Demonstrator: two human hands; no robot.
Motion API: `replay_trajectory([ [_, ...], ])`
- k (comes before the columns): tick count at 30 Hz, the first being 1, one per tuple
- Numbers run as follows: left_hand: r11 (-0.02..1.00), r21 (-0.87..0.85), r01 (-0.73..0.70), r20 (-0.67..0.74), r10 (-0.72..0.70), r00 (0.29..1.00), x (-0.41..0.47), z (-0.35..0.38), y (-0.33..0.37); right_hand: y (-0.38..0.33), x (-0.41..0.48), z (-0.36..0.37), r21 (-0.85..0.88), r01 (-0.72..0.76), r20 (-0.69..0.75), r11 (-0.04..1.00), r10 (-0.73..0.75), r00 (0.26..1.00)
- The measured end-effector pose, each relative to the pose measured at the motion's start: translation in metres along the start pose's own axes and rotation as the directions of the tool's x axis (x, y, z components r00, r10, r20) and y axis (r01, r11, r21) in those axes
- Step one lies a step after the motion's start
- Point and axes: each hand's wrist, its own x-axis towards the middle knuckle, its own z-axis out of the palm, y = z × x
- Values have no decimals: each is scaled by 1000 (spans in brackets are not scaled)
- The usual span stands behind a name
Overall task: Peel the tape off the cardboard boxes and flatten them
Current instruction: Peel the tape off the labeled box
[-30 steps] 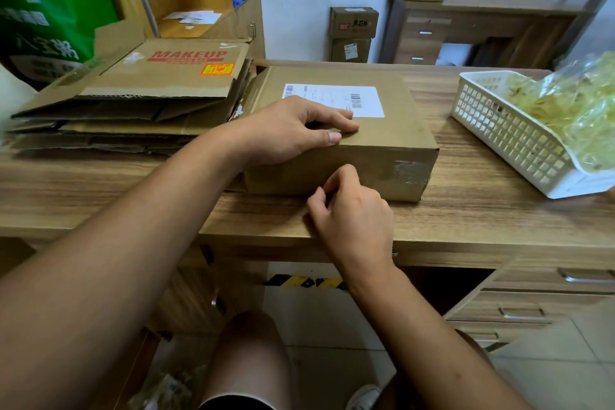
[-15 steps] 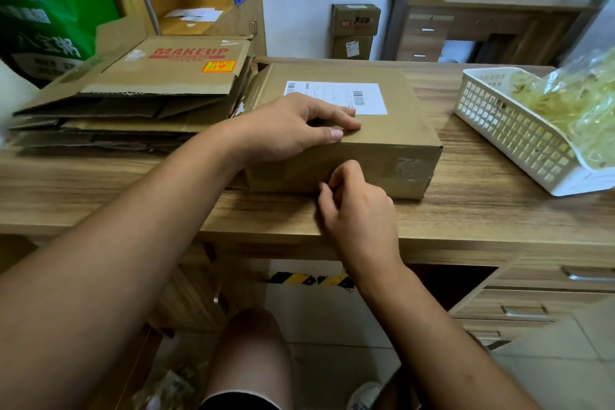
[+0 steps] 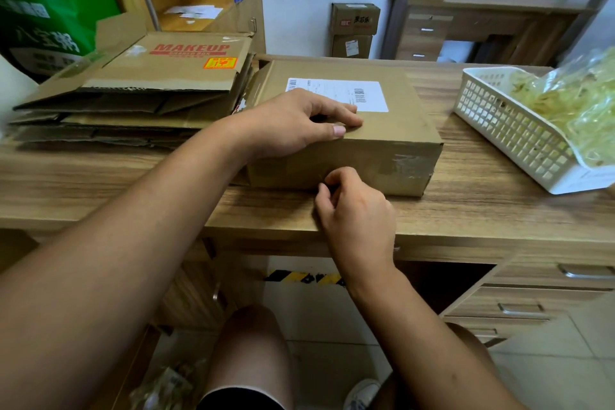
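Flattened boxes (image 3: pixel 149 86) lie stacked at ten o'clock; the sealed box (image 3: pixel 392 130) at twelve has its tape (image 3: pixel 407 165) on (none lifted). My left hand (image 3: pixel 289 126) presses its top, fingers loosely bent. My right hand (image 3: pixel 356 210) curls against its front; whether it pinches tape I cannot tell.

Closed brown cardboard box (image 3: pixel 382 143) is matt kraft, with a white paper label (image 3: pixel 336 93) on top; the clear tape (image 3: pixel 407 165) on its front is glossy and wrinkled. Stack of flattened brown cardboard (image 3: pixel 133 103) – corrugated edges, rough. Wood-grain desk top (image 3: pixel 466 210) is smooth. White lattice basket (image 3: pixel 506 130) is plastic, the clear crinkled bag (image 3: pixel 582 103) in it shiny film. Drawer handles (image 3: pixel 585 271) – brushed metal.
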Motion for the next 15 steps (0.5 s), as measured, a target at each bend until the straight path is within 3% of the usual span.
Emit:
replay_trajectory([
  [15,1000,-1,-4,-42,4,999,-1,2,3,-8,-2,13,-11,-101,-114,995,99,989],
])
